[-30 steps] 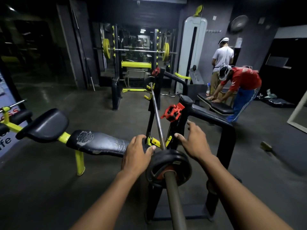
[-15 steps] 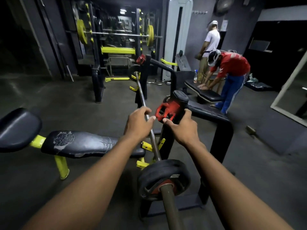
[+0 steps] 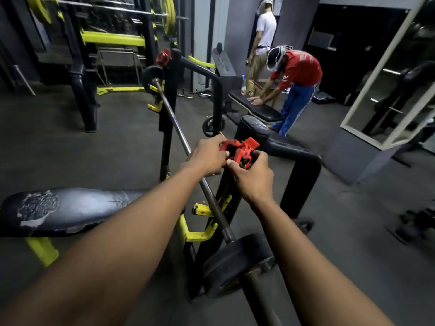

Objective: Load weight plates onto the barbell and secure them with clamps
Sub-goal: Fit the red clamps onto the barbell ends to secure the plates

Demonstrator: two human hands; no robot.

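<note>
A steel barbell [image 3: 173, 124] lies across the yellow hooks of a black bench rack, running from far centre toward me. A black weight plate [image 3: 235, 262] sits on its near sleeve, and another black plate [image 3: 150, 75] on the far end. A red clamp [image 3: 240, 150] rests on top of the near rack post. My left hand [image 3: 207, 157] grips the clamp's left side and my right hand [image 3: 253, 176] holds it from below and the right. A second red clamp [image 3: 163, 58] sits on the far post.
A worn black bench pad [image 3: 70, 208] on yellow legs lies to the left. Two people stand by another bench [image 3: 261, 109] at the back right. A squat rack with yellow plates [image 3: 169, 14] fills the back left. A mirror frame [image 3: 376, 90] leans at right.
Both hands left the near weight plate, rose to the rack post and took hold of the red clamp. The camera moved forward and tilted down.
</note>
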